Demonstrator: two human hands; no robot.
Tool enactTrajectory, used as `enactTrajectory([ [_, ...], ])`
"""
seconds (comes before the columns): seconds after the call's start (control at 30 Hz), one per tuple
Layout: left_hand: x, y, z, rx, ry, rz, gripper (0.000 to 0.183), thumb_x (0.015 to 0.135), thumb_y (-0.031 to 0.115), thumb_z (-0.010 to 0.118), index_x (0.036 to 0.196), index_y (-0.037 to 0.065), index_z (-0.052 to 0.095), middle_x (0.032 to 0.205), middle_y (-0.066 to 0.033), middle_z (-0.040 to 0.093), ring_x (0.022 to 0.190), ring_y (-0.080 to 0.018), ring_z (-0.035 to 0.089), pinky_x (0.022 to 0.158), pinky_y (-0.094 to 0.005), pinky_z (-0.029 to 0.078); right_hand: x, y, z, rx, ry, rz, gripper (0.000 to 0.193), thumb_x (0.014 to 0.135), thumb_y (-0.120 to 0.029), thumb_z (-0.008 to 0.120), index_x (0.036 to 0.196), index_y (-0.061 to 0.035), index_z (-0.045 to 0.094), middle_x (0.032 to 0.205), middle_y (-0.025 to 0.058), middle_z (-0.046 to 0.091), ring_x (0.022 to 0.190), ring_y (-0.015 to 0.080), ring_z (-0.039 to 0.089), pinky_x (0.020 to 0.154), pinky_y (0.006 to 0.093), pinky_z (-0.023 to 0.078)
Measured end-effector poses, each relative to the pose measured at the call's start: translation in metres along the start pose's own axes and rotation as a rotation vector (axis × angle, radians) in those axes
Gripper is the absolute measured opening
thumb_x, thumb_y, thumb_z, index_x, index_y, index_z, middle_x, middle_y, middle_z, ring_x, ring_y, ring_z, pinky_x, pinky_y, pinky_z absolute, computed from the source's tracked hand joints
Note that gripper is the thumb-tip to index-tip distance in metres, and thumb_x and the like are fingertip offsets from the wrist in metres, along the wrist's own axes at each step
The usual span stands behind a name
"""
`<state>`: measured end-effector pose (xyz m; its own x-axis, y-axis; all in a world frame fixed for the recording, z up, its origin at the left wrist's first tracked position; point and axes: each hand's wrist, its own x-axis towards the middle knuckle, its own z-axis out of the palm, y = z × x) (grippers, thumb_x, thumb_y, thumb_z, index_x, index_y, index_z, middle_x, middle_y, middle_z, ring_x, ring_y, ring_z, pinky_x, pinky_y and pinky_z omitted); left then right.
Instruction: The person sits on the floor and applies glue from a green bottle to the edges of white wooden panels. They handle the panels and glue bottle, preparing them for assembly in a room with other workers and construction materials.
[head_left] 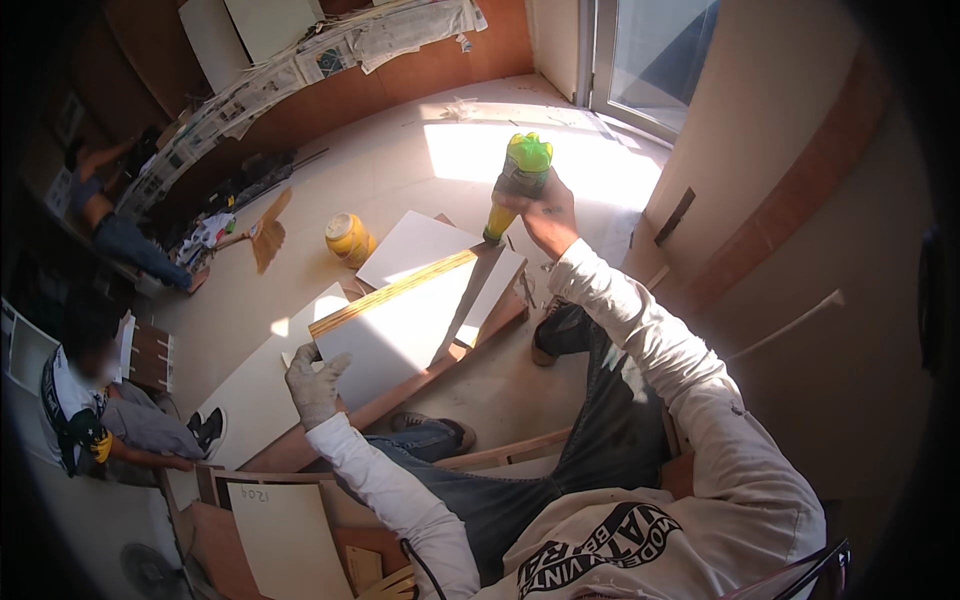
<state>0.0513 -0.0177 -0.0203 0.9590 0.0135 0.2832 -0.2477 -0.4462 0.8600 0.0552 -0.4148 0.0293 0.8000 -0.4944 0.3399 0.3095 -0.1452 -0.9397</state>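
My right hand (552, 215) is wrapped round a plastic bottle (529, 156), green at its base and yellow toward the neck. The bottle is held upside down, its narrow end at the far right end of a board's edge. This white-faced plywood board (385, 345) stands tilted in front of me, its bare layered edge facing up. My left hand (315, 387), in a pale work glove, grips the board at its near left corner, the thumb on the white face. Whether anything flows from the bottle is too small to tell.
More white panels (420, 248) lie behind the board. A yellow tub (348, 238) and a broom (268, 235) are beyond them. One person (100, 400) crouches at left; another (100, 215) is farther back. Wooden frames and a panel (285, 540) lie at lower left. A glass door (655, 60) stands at far right.
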Motion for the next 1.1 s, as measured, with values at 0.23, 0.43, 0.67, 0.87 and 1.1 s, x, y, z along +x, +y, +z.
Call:
enactTrajectory([
  [0.23,-0.002,0.007,0.003,-0.062,0.019,-0.031,0.037,0.063,0.011,0.083,0.092,-0.004,0.065,0.086,-0.0093,0.069,0.076,-0.0174,0.062,0.074,-0.0307,0.051,0.004,0.008,-0.013,-0.143,0.044,-0.019,0.042,0.075,-0.011,0.078,0.11,-0.0001,0.058,0.098,0.0127,0.07,0.091,0.0229,0.067,0.087,0.0342,0.052],
  [0.43,-0.001,0.003,0.001,0.038,0.013,-0.025,0.036,0.064,0.01,0.082,0.092,-0.004,0.066,0.086,-0.0098,0.069,0.077,-0.0173,0.063,0.074,-0.0306,0.052,0.004,0.018,-0.029,-0.047,0.121,0.015,0.04,0.076,-0.012,0.079,0.108,-0.0002,0.059,0.098,0.0126,0.07,0.09,0.0219,0.067,0.085,0.0333,0.052],
  [0.67,-0.003,0.019,0.003,-0.014,-0.012,-0.054,0.039,0.067,0.013,0.083,0.097,-0.004,0.066,0.087,-0.0091,0.07,0.077,-0.0158,0.064,0.074,-0.0302,0.052,0.002,0.007,-0.009,0.086,0.057,0.03,0.038,0.076,-0.008,0.078,0.108,0.0015,0.059,0.097,0.0107,0.07,0.091,0.0192,0.067,0.084,0.031,0.052],
  [0.87,-0.001,0.028,0.008,0.062,-0.026,-0.049,0.042,0.068,0.017,0.085,0.099,-0.004,0.067,0.084,-0.0093,0.069,0.075,-0.0147,0.063,0.073,-0.0302,0.052,-0.045,-0.062,0.067,0.093,-0.137,-0.057,0.034,0.076,-0.012,0.081,0.1,0.0024,0.063,0.088,0.0078,0.07,0.081,0.015,0.065,0.078,0.0293,0.053],
  [1.1,-0.003,0.028,0.015,0.029,-0.035,-0.031,0.04,0.068,0.014,0.085,0.098,-0.004,0.067,0.081,-0.0078,0.068,0.072,-0.0135,0.06,0.071,-0.0288,0.051,-0.083,-0.12,0.14,0.1,-0.313,-0.197,0.054,0.072,-0.017,0.084,0.113,-0.0003,0.053,0.094,0.0153,0.071,0.089,0.0267,0.07,0.08,0.0365,0.054],
])
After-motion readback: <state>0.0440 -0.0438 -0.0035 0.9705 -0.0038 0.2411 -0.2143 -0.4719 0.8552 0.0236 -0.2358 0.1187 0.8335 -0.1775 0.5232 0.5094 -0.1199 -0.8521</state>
